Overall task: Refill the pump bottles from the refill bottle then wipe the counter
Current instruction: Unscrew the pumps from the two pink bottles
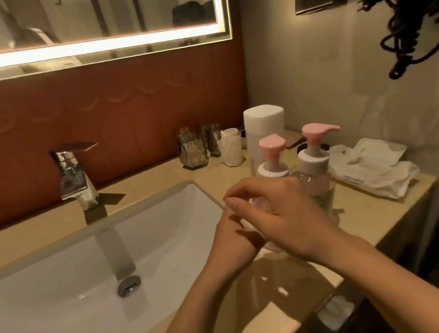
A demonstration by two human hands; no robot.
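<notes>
Two pump bottles with pink pump heads stand on the beige counter [362,207] right of the sink: one [271,158] nearer the basin, one [316,162] to its right with clear liquid in it. In front of them both my hands meet on a small clear bottle [270,247], mostly hidden. My left hand [234,240] grips its side from the left. My right hand [283,211] is curled over its top, fingers closed around the cap area. I cannot tell whether the cap is on.
A white sink [177,199] with a chrome faucet [74,172] fills the left. At the back stand glass tumblers [192,152], a wrapped cup [231,147] and a tall white container [263,123]. White wipes [371,168] lie at the counter's right end. A black coiled cord [420,28] hangs above.
</notes>
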